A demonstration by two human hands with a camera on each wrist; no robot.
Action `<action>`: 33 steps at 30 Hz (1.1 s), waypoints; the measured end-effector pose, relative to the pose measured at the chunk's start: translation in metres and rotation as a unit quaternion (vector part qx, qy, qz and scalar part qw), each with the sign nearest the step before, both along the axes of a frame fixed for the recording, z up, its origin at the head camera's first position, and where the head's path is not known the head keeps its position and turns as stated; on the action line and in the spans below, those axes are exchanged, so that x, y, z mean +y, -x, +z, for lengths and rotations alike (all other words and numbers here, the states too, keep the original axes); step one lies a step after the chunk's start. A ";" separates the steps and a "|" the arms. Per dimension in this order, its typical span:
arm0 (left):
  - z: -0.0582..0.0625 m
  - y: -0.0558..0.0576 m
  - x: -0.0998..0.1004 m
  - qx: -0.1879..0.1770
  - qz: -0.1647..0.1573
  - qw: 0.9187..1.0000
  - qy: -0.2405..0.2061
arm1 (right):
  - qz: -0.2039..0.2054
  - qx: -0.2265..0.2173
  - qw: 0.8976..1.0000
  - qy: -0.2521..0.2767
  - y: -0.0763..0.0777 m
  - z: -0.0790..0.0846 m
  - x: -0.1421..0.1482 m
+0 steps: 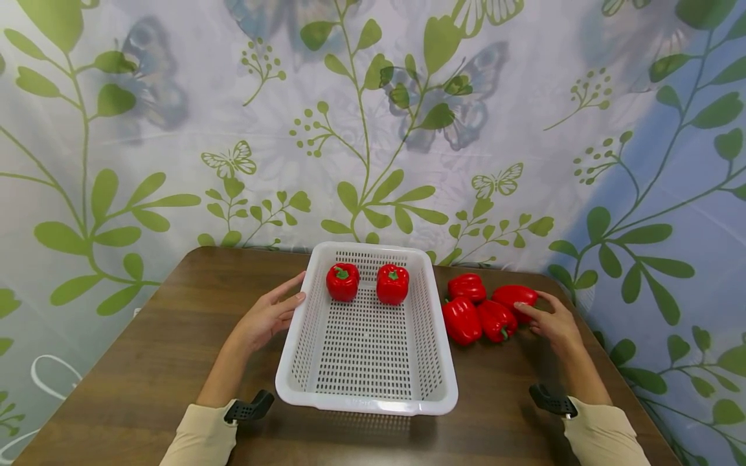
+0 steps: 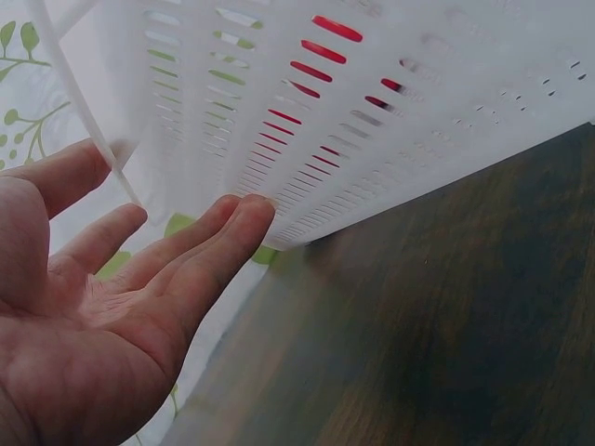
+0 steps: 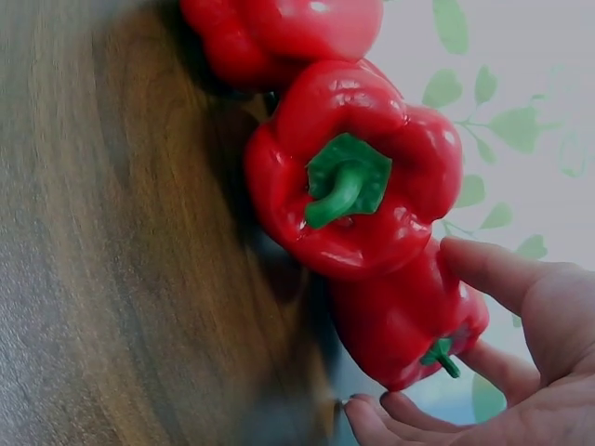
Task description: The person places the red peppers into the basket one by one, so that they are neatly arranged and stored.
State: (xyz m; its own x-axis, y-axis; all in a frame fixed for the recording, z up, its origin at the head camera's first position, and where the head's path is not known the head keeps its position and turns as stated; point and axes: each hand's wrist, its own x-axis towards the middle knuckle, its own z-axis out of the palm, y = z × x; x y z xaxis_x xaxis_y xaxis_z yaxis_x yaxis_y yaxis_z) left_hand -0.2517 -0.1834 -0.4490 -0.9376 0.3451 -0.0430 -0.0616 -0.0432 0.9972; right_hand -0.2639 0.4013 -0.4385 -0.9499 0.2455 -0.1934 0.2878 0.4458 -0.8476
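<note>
A white perforated plastic basket stands on the table with two red bell peppers, a left one and a right one, at its far end. My left hand touches the basket's left side; in the left wrist view its fairly straight fingers lie against the slotted wall. Right of the basket, several red bell peppers lie in a cluster. My right hand pinches the rightmost bell pepper between thumb and fingers. The right wrist view shows that pepper partly behind another bell pepper.
Also in the cluster are a back pepper, a front-left pepper and a pepper with its green stem towards me. The brown wooden table ends at a leaf-patterned curtain behind the basket.
</note>
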 end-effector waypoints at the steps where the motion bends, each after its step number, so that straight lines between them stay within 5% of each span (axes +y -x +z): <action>1: 0.000 0.000 0.000 0.000 0.000 1.000 0.001 | -0.004 0.002 1.000 0.001 0.000 0.000 0.000; 17: -0.002 -0.002 0.000 0.003 0.000 1.000 -0.001 | -0.042 0.034 0.999 -0.008 0.001 0.000 -0.007; 26: -0.002 -0.002 0.000 0.003 0.001 1.000 -0.001 | -0.097 0.090 0.988 -0.084 -0.002 0.013 -0.014; 33: -0.002 0.000 0.000 0.004 -0.003 1.000 -0.002 | -0.090 0.116 0.981 -0.124 -0.004 0.026 -0.023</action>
